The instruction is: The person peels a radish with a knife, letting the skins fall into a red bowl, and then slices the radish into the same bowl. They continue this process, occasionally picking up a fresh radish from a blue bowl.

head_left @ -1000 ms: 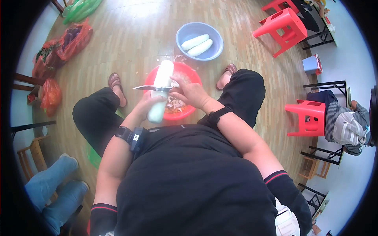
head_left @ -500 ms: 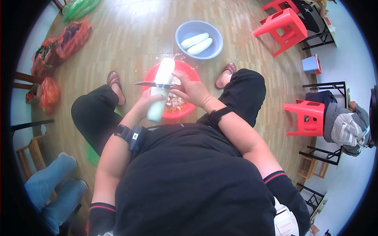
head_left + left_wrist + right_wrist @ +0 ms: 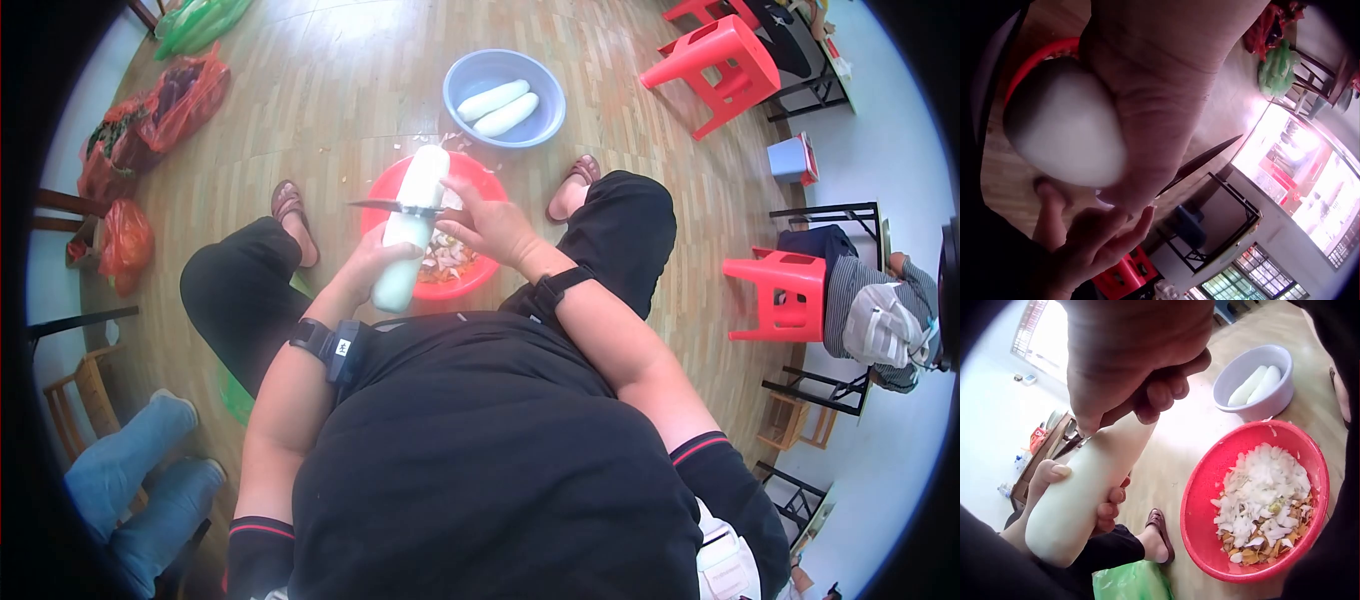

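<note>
In the head view, a long peeled white radish (image 3: 396, 284) slants over a red basin (image 3: 485, 182). My left hand (image 3: 372, 264) grips its near half, the thumb lying across the top. A knife (image 3: 372, 205) crosses the radish around the middle, its pointed blade sticking out to the left. My right hand (image 3: 497, 230) holds the knife's handle end with thumb and fingers, mostly covering it in the right wrist view. There, white shavings (image 3: 1265, 481) lie over brownish peelings (image 3: 1254, 553) in the basin. The left wrist view shows the radish's rounded near end (image 3: 1066, 125) and the dark blade (image 3: 1204, 162).
Beyond the red basin stands a blue-grey basin (image 3: 452, 118) with two white radishes (image 3: 505, 115). Red bags (image 3: 185, 105) and a green bag (image 3: 200, 25) lie at far left. Red stools (image 3: 720, 70) stand at right. Another person's legs (image 3: 150, 470) are at lower left.
The knife has shifted slightly toward the radish's far end, and its blade now looks thinner and darker. The right fingers have moved with it; the left hand keeps its grip.
</note>
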